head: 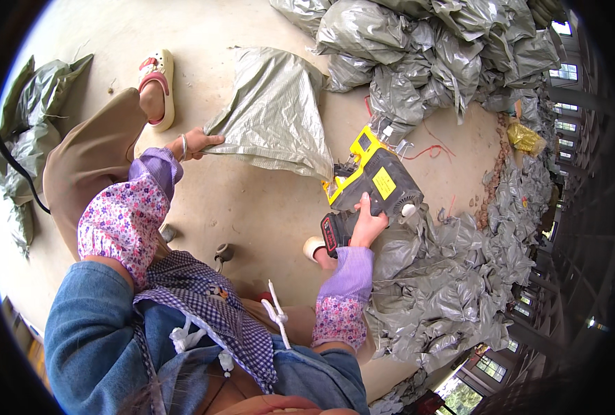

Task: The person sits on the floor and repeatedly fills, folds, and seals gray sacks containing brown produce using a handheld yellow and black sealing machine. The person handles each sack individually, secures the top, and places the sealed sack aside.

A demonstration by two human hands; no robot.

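Observation:
My left hand [197, 143] pinches one corner of a grey-green woven plastic sack [276, 114], holding its edge stretched toward the right. The sack looks mostly flat. In my right hand [368, 223] is the handle of a yellow and black portable bag-closing sewing machine [362, 179]. A battery pack [335, 232] sits at the base of that handle. The opposite corner of the sack meets the machine's sewing head; whether the needle is in the cloth is hidden. A yellow label bearing writing is on the machine's side.
Filled grey sacks [406, 46] are heaped at the upper right, with more crumpled sacks [442, 290] along the right. Other sacks [40, 104] lie left. Red thread [432, 150] trails over the concrete floor [209, 207] near a row of brown lumps [490, 176].

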